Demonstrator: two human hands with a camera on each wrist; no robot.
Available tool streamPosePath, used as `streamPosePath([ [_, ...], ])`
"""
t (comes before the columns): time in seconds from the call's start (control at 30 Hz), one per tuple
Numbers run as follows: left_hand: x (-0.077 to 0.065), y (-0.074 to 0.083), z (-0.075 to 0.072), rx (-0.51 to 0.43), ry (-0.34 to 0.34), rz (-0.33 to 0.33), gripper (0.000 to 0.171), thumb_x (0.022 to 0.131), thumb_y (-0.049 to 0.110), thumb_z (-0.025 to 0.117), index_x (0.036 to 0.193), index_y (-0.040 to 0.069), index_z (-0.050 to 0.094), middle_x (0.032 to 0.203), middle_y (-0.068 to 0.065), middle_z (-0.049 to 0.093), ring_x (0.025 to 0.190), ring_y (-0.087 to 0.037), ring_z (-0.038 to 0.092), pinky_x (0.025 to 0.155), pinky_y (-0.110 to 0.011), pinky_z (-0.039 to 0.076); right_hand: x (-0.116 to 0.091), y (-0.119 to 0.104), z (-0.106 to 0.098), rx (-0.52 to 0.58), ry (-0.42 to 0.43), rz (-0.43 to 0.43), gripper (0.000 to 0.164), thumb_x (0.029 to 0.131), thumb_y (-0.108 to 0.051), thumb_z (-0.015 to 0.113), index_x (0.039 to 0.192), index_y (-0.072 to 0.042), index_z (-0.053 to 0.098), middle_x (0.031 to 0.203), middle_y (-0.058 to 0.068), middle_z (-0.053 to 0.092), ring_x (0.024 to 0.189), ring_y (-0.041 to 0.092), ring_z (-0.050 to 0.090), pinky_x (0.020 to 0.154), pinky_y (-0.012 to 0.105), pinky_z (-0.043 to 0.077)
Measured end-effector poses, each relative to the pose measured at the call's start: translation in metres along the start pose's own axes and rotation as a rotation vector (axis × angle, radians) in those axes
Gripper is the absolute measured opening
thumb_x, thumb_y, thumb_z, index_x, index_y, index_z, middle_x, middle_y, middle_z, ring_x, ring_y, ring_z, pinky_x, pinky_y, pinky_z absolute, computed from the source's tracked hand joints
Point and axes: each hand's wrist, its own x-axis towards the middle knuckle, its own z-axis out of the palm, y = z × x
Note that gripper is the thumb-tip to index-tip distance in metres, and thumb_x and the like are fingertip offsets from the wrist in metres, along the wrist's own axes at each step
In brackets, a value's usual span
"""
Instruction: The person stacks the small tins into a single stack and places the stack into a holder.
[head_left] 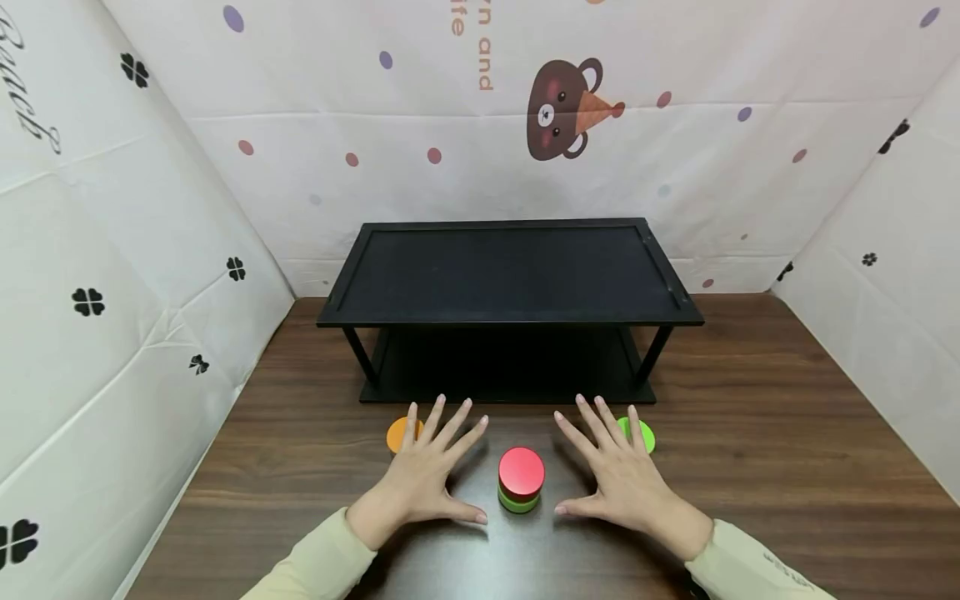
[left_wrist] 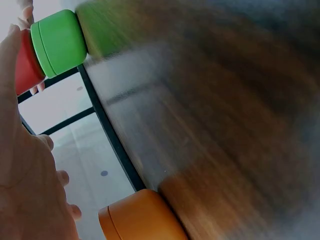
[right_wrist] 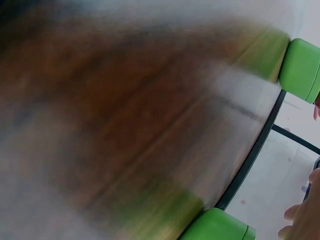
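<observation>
Between the two hands stands a small round container with a red top (head_left: 521, 469) and a green body (head_left: 518, 503). My left hand (head_left: 422, 482) is spread to its left, fingers straight and apart, holding nothing. On the other side my right hand (head_left: 628, 483) is spread the same way, also holding nothing. Neither hand touches the red-topped container. An orange round container (head_left: 396, 435) is partly hidden behind the left fingers; in the left wrist view the orange container (left_wrist: 142, 217) shows a lid seam. Behind the right fingers is a bright green round container (head_left: 644, 437), partly covered.
A black two-level rack (head_left: 510, 275) stands at the back of the brown wooden table (head_left: 750, 467), just beyond the containers. White printed cloth (head_left: 150, 208) hangs behind and along both sides.
</observation>
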Motion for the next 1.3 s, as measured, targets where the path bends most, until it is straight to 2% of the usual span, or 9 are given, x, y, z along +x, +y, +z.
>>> streamPosePath([
  [0.23, -0.002, 0.000, -0.002, -0.001, 0.009, -0.006, 0.115, 0.062, 0.084, 0.059, 0.152, 0.023, 0.024, 0.159, -0.009, 0.016, 0.143, -0.042, 0.013, 0.109, -0.068, 0.009, 0.001, 0.000, 0.000, 0.012, 0.028, -0.037, 0.114, 0.058, -0.078, 0.068, 0.149, -0.019, 0.033, 0.153, 0.016, 0.027, 0.142, 0.032, 0.022, 0.118, 0.041, 0.003],
  [0.33, -0.002, 0.000, -0.002, 0.009, 0.021, -0.001, 0.115, 0.062, 0.084, 0.059, 0.152, 0.023, 0.023, 0.158, -0.010, 0.018, 0.144, -0.041, 0.013, 0.109, -0.068, 0.010, 0.001, 0.000, 0.000, 0.016, 0.033, -0.050, 0.114, 0.058, -0.078, 0.068, 0.148, -0.018, 0.034, 0.153, 0.015, 0.029, 0.140, 0.032, 0.026, 0.118, 0.036, 0.005],
  [0.5, -0.003, -0.001, -0.001, 0.004, 0.041, 0.009, 0.116, 0.061, 0.084, 0.059, 0.152, 0.022, 0.023, 0.158, -0.010, 0.018, 0.144, -0.040, 0.014, 0.109, -0.067, 0.011, 0.001, -0.001, -0.001, 0.037, 0.021, -0.059, 0.115, 0.057, -0.077, 0.070, 0.148, -0.016, 0.035, 0.152, 0.014, 0.031, 0.137, 0.034, 0.033, 0.116, 0.037, 0.015],
  [0.73, -0.004, -0.006, -0.002, -0.014, 0.072, -0.010, 0.115, 0.061, 0.082, 0.062, 0.152, 0.023, 0.024, 0.159, -0.009, 0.016, 0.144, -0.038, 0.015, 0.110, -0.066, 0.014, 0.005, -0.002, -0.001, 0.081, 0.042, -0.098, 0.115, 0.055, -0.073, 0.074, 0.145, -0.010, 0.039, 0.145, 0.018, 0.041, 0.132, 0.036, 0.042, 0.104, 0.050, 0.037],
  [0.97, -0.005, -0.013, -0.003, 0.028, 0.139, -0.021, 0.116, 0.058, 0.082, 0.064, 0.151, 0.021, 0.028, 0.156, -0.012, 0.024, 0.141, -0.037, 0.025, 0.108, -0.065, 0.021, 0.009, -0.001, -0.001, 0.135, 0.019, -0.115, 0.114, 0.056, -0.071, 0.076, 0.144, -0.009, 0.039, 0.141, 0.016, 0.047, 0.130, 0.034, 0.044, 0.099, 0.050, 0.043],
  [1.17, -0.008, -0.020, -0.002, -0.039, 0.170, -0.049, 0.116, 0.058, 0.076, 0.071, 0.150, 0.020, 0.030, 0.155, -0.012, 0.027, 0.140, -0.035, 0.030, 0.108, -0.065, 0.022, 0.009, -0.003, -0.004, 0.196, -0.051, -0.086, 0.111, 0.059, -0.071, 0.075, 0.144, -0.009, 0.039, 0.141, 0.012, 0.047, 0.130, 0.033, 0.045, 0.097, 0.051, 0.044],
  [1.3, -0.010, -0.023, -0.002, -0.049, 0.178, -0.063, 0.116, 0.057, 0.074, 0.073, 0.150, 0.020, 0.030, 0.155, -0.012, 0.027, 0.139, -0.035, 0.032, 0.108, -0.065, 0.022, 0.008, -0.004, -0.003, 0.253, -0.099, -0.049, 0.110, 0.059, -0.069, 0.075, 0.145, -0.010, 0.038, 0.143, 0.011, 0.046, 0.131, 0.031, 0.044, 0.097, 0.051, 0.044],
])
